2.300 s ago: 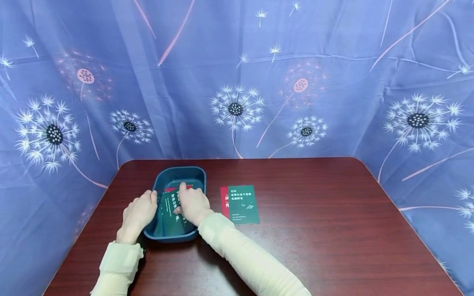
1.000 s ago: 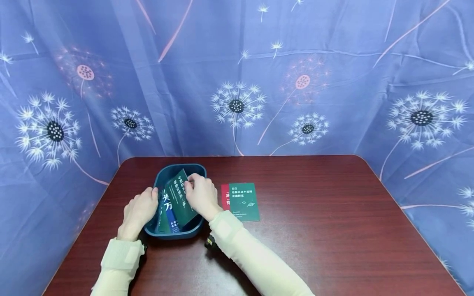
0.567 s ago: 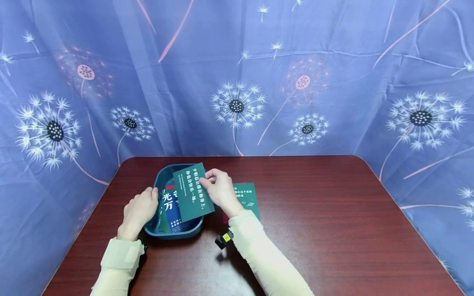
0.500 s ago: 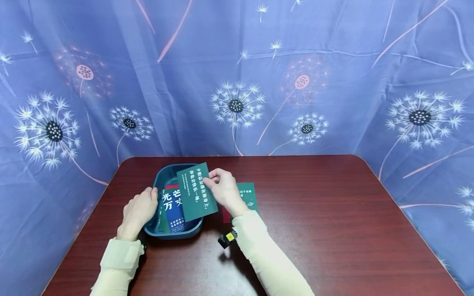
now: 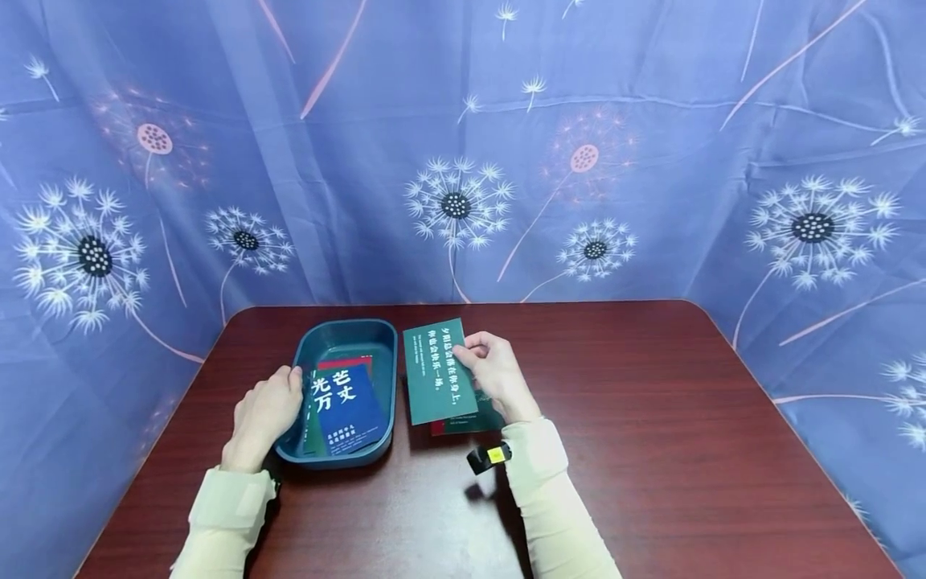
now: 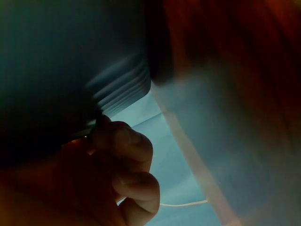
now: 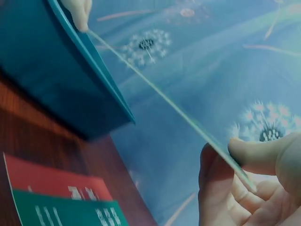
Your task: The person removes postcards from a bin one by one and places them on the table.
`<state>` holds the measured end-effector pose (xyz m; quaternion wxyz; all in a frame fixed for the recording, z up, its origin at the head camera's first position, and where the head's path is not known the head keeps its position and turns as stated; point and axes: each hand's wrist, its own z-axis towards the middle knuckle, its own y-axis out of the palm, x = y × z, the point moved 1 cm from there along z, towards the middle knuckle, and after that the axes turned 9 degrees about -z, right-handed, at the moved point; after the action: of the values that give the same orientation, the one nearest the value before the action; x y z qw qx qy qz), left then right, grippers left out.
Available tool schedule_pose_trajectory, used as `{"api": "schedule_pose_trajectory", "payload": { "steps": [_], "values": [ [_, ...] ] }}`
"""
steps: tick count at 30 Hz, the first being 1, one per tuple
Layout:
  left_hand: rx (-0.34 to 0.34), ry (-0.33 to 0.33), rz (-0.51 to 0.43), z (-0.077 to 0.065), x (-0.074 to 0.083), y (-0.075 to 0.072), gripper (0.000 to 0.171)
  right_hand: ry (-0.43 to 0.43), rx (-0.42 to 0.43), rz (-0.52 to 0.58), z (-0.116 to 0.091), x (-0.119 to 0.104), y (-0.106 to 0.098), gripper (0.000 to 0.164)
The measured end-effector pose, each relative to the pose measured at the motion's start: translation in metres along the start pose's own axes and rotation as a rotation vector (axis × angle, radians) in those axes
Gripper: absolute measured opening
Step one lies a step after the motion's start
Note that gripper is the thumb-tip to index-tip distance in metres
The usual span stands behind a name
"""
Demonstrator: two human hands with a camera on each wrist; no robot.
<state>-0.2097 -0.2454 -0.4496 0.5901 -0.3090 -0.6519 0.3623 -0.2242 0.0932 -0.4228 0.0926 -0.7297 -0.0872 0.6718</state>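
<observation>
One hand, the left hand (image 5: 264,412), stays where it was half a second ago, its fingers curled over the left rim of the tub (image 5: 395,354) and gripping it. Inside the tub, a green card (image 5: 313,438) shows at the left, mostly under the blue card (image 5: 352,410), now fully uncovered and reading 光芒万丈 above print too fine to make out; a red card (image 5: 365,361) peeks out behind. Just right of the tub, the teal card (image 5: 437,374), which overlapped its right rim before, is now clear of it and raised off the tabletop (image 5: 687,450); one line reads 你也会快乐一场, the other opens with 夕阳. Below it, right of the tub, a second green card (image 5: 473,423) overlaps a second red card (image 5: 437,429), both partly hidden. Farthest right of the tub, the right hand (image 5: 501,376) pinches the teal card by its right edge, thumb on the printed face, bent fingers behind, only the card's thickness between them.
</observation>
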Motion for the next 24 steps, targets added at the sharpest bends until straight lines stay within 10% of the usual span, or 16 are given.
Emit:
{"api": "schedule_pose_trajectory", "payload": {
  "steps": [24],
  "values": [
    [-0.02, -0.014, 0.004, 0.001, -0.001, 0.0, 0.053, 0.209, 0.001, -0.029, 0.018, 0.062, -0.065, 0.014]
  ]
}}
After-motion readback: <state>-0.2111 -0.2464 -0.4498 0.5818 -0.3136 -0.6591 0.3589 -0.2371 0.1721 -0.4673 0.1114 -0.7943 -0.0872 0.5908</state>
